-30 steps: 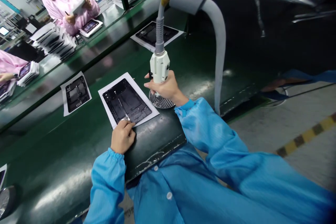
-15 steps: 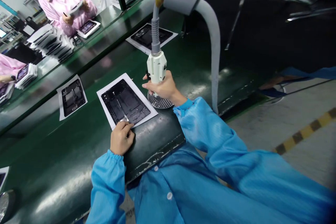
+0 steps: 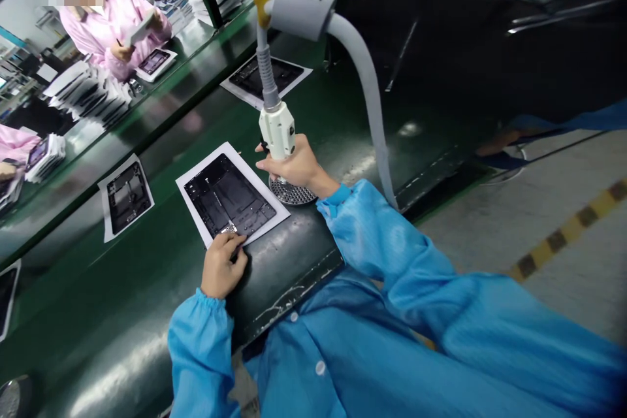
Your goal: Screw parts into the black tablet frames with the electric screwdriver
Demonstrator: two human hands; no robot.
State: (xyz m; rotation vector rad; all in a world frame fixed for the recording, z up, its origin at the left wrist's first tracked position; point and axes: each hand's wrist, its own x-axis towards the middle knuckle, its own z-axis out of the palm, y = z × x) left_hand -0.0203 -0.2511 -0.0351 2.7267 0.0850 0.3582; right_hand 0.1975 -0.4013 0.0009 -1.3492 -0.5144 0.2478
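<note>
Right hand (image 3: 302, 166), grip closed round white tool (image 3: 277, 130); left hand (image 3: 219, 270) curled, hold unclear, at dark panel (image 3: 238, 191), which its nudge could skew.

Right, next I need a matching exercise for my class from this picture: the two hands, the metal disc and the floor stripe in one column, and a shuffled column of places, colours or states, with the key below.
Column one
1. Left hand
2. Right hand
3. Metal disc
4. Floor stripe

Column two
A. Yellow and dark
B. Around the white tool
C. At the near edge of the dark panel
D. Full of small holes

Right pairs: 1-C, 2-B, 3-D, 4-A
</note>
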